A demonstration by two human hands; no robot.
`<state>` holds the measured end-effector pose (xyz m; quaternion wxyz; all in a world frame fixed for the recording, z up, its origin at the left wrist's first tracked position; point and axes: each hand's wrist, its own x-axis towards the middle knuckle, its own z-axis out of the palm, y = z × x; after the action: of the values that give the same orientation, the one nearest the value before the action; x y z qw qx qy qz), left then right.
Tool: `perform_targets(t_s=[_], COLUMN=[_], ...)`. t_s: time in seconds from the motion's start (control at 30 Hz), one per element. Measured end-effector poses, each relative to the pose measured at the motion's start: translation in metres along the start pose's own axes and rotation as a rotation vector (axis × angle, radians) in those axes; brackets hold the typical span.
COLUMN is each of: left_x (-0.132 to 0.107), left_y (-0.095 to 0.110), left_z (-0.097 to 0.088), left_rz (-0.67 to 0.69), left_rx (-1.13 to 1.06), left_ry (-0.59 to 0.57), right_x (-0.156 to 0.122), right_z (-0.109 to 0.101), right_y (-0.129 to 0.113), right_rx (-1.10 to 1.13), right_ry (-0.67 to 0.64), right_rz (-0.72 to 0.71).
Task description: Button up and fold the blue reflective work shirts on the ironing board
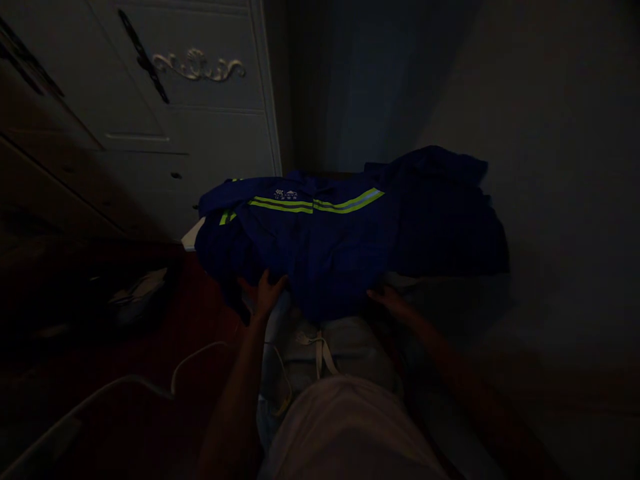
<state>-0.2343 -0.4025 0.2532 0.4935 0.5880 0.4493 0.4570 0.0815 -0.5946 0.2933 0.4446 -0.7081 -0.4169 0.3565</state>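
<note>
A dark blue work jacket [320, 240] with yellow-green reflective stripes lies spread over a low surface in front of me, in dim light. My left hand [265, 292] rests on the jacket's near left edge, fingers spread against the cloth. My right hand [393, 301] lies at the near right edge of the jacket, fingers flat, touching the fabric. Whether either hand pinches the cloth is hard to tell in the dark.
A white cabinet [200, 127] with ornate trim stands at the back left. A dark wall [550, 167] runs along the right. A white cable [200, 360] loops on the reddish floor at the lower left. My light clothing with a drawstring [320, 353] fills the bottom.
</note>
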Motion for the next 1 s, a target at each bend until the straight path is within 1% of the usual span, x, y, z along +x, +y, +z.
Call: perform_targets(t_s=[0.07, 0.13, 0.2, 0.23, 0.27, 0.33, 0.4, 0.47, 0.5, 0.53, 0.57, 0.63, 0.67, 0.7, 0.73, 0.8, 0.83, 0.9, 1.0], left_x=[-0.003, -0.009, -0.017, -0.02, -0.023, -0.029, -0.032, -0.033, -0.034, -0.034, -0.035, -0.035, -0.035, -0.034, -0.033, -0.029, -0.027, -0.023, -0.018], left_y=[0.006, 0.011, 0.018, 0.021, 0.025, 0.035, 0.046, 0.057, 0.062, 0.065, 0.066, 0.062, 0.058, 0.053, 0.047, 0.036, 0.032, 0.026, 0.022], left_z=[-0.002, -0.006, -0.014, -0.018, -0.023, -0.034, -0.047, -0.06, -0.066, -0.072, -0.078, -0.091, -0.098, -0.105, -0.111, -0.119, -0.12, -0.114, -0.09], left_rz=[-0.004, 0.002, 0.028, 0.031, 0.018, -0.057, -0.167, -0.277, -0.327, -0.376, -0.422, -0.486, -0.501, -0.506, -0.497, -0.449, -0.422, -0.378, -0.356], left_rx=[-0.053, -0.075, -0.079, -0.077, -0.069, -0.039, -0.017, -0.042, -0.091, -0.157, -0.228, -0.34, -0.364, -0.368, -0.364, -0.354, -0.353, -0.356, -0.365], left_ry=[-0.04, -0.061, -0.073, -0.072, -0.06, 0.005, 0.107, 0.183, 0.199, 0.191, 0.158, 0.037, -0.01, -0.032, -0.022, 0.06, 0.096, 0.116, 0.09], right_x=[0.001, 0.001, -0.002, -0.005, -0.01, -0.022, -0.037, -0.051, -0.058, -0.063, -0.068, -0.076, -0.078, -0.08, -0.081, -0.08, -0.08, -0.078, -0.074], right_z=[0.012, 0.02, 0.02, 0.017, 0.011, -0.007, -0.028, -0.048, -0.056, -0.062, -0.067, -0.07, -0.07, -0.069, -0.067, -0.062, -0.059, -0.052, -0.041], right_y=[0.001, 0.001, -0.002, -0.006, -0.011, -0.024, -0.04, -0.053, -0.058, -0.06, -0.06, -0.054, -0.048, -0.043, -0.038, -0.031, -0.031, -0.037, -0.053], right_rx=[0.085, 0.096, 0.076, 0.069, 0.061, 0.016, -0.079, -0.169, -0.184, -0.174, -0.143, -0.058, -0.02, 0.009, 0.027, 0.07, 0.109, 0.22, 0.341], right_ry=[0.047, 0.125, 0.167, 0.177, 0.184, 0.213, 0.305, 0.438, 0.497, 0.537, 0.55, 0.486, 0.426, 0.363, 0.313, 0.277, 0.265, 0.217, 0.151], right_rz=[0.025, 0.046, 0.045, 0.043, 0.042, 0.043, 0.039, 0.022, 0.019, 0.03, 0.056, 0.147, 0.193, 0.226, 0.246, 0.25, 0.243, 0.224, 0.219])
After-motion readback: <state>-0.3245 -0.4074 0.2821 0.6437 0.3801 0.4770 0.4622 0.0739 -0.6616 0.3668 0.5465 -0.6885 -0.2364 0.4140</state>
